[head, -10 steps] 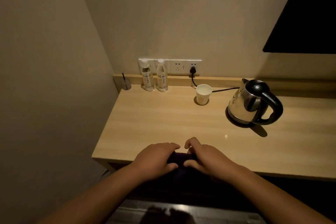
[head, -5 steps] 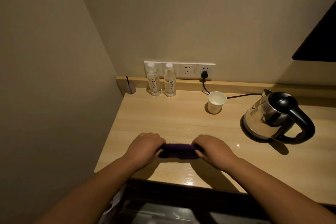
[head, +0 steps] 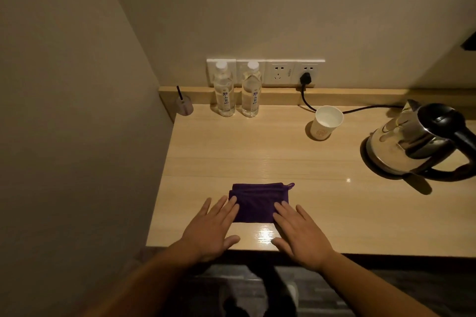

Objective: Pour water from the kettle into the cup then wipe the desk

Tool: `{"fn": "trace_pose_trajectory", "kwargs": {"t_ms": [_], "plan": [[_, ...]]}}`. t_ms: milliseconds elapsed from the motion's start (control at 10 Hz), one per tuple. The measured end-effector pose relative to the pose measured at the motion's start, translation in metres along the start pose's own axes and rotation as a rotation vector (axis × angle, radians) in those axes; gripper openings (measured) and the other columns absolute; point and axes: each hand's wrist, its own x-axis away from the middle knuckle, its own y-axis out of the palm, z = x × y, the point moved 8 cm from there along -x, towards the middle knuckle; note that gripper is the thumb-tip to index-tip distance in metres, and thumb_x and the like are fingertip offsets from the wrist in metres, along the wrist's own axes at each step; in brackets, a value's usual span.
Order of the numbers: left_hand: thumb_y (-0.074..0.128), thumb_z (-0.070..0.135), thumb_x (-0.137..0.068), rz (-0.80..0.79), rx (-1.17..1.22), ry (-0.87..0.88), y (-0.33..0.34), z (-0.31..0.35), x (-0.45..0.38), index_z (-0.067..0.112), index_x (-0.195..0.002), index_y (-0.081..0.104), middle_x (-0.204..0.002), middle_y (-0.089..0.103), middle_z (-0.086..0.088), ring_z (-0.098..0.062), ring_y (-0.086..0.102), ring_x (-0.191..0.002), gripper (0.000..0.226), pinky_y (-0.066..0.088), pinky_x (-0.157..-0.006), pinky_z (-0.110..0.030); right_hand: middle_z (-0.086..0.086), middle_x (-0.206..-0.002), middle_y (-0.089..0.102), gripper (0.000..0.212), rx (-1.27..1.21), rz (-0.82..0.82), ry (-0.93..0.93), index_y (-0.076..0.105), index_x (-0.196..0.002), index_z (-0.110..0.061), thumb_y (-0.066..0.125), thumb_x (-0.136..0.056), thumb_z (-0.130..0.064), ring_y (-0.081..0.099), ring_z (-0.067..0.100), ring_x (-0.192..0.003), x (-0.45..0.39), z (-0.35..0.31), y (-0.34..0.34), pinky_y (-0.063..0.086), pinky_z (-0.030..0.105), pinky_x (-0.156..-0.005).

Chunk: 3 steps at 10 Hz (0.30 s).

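A folded purple cloth (head: 258, 201) lies flat on the wooden desk (head: 257, 157) near its front edge. My left hand (head: 212, 229) rests flat with fingers spread, its fingertips on the cloth's left edge. My right hand (head: 300, 233) lies flat the same way, fingertips on the cloth's right edge. A white paper cup (head: 325, 122) stands upright at the back middle. The steel kettle (head: 414, 141) with a black handle sits on its base at the far right.
Two water bottles (head: 238, 94) stand against the back ledge, beside a small cup with a dark stick (head: 184, 104) in the left corner. A black cord (head: 307, 101) runs from the wall socket behind the paper cup. A wall closes the desk's left side.
Both hands gripped the rolled cloth before; now it lies flat and folded on the desk, with both hands opened and drawn back to its near edge. The view shifted left.
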Motion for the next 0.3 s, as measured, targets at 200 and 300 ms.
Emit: {"fn": "trace_pose_trajectory", "kwargs": {"t_ms": [200,300], "plan": [[0.008,0.069,-0.091,-0.052,0.047,0.025,-0.015,0.004,0.0,0.018,-0.152,-0.009,-0.15,-0.026,0.001,-0.014,-0.026,-0.138,0.081,-0.016,-0.113,-0.044,0.002,-0.154,0.028,0.066,-0.053,-0.04,-0.013,0.041,-0.142,-0.018,0.032,-0.093,-0.062,0.024,0.02,-0.143,0.001,-0.001,-0.017,0.009,0.042,-0.116],[0.031,0.053,-0.096,0.044,0.148,0.008,-0.035,0.004,0.001,0.018,-0.153,0.011,-0.158,-0.003,0.001,-0.016,0.002,-0.147,0.07,0.003,-0.117,-0.039,0.003,-0.131,0.058,0.05,-0.132,0.02,0.019,0.058,-0.122,-0.021,0.039,-0.089,-0.053,0.055,0.025,-0.119,-0.008,-0.002,-0.043,0.041,0.038,-0.101]]}}
